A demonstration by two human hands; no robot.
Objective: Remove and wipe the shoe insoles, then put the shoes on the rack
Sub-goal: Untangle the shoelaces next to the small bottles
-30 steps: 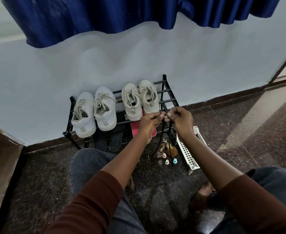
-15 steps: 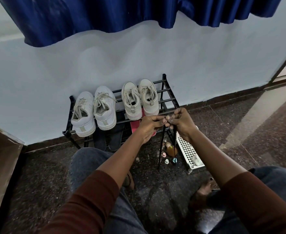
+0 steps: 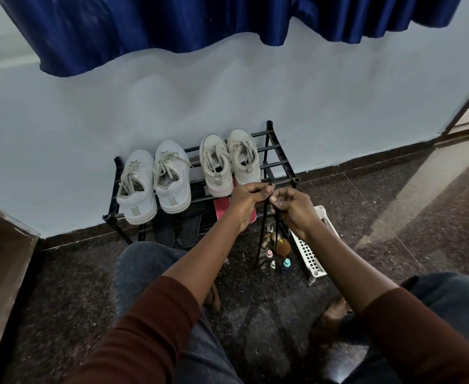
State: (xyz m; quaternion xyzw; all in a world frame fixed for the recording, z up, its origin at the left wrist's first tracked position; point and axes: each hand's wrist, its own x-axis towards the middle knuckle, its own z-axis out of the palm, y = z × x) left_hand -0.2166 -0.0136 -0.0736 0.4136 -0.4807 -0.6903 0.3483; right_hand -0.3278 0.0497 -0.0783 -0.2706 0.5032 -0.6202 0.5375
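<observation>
A black two-tier shoe rack stands against the white wall. On its top tier sit a white pair of sneakers at the left and a cream pair at the right. In front of the rack my left hand and my right hand are close together, both pinching a black shoelace whose ends hang down toward the floor. A red insole shows on the lower tier behind my left hand, beside dark insoles.
A white perforated plastic tray lies on the dark speckled floor right of the rack, with small bottles and a brown brush beside it. My knees in grey jeans fill the foreground. A brown box edge stands at left; a blue curtain hangs above.
My hands have stayed together at the rack's front right corner, working the black lace; its hanging ends now dangle straighter and lower. The view shifted slightly.
</observation>
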